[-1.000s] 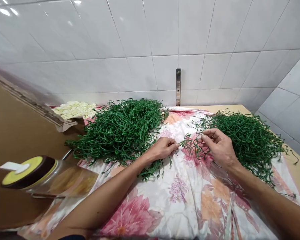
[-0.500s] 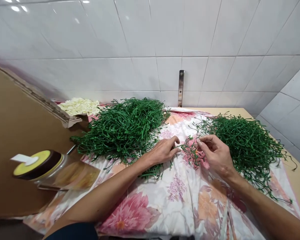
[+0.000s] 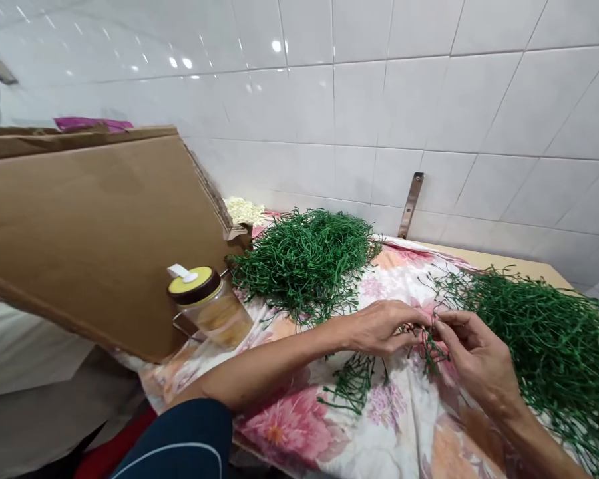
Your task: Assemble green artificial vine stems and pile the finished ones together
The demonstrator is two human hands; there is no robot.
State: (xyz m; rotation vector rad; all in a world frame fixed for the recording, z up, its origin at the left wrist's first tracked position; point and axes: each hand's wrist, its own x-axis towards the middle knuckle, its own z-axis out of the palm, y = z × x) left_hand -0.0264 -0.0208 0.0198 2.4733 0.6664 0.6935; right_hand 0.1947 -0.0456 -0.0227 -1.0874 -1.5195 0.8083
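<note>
Green in the head view: pinches a small stem clump in the right hand, over floral cloth between left heap and right heap. Touches it with the left hand (partly hidden; cannot tell whether spread or pressed together).

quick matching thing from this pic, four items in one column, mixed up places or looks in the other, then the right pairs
1. jar
2. metal strip
3. cloth
4. small green bunch

A. flower-patterned
B. between the left hand and right hand
C. against the tiled wall
D. yellow-topped, beside the cardboard

Pairs: 1-D, 2-C, 3-A, 4-B
</note>
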